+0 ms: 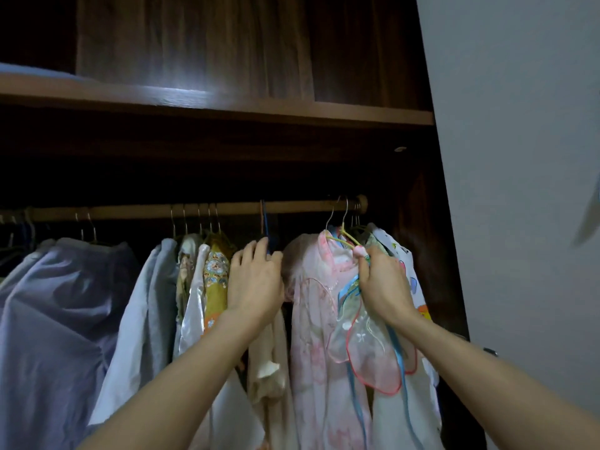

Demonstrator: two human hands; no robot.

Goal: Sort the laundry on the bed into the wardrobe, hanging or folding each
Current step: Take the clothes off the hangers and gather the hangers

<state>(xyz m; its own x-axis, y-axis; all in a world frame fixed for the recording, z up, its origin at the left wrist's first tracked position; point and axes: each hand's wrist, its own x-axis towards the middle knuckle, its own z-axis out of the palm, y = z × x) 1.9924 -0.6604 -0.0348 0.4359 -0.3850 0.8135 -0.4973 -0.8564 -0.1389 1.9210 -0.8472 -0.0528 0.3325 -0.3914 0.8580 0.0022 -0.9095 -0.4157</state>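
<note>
Right hand (383, 280) gripping pink dress (311, 319), left hand (255, 280) parting clothes — wardrobe rail (227, 211)

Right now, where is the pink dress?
In the head view the pink dress hangs at the right end of the rail, between the left hand and the right hand.
</note>
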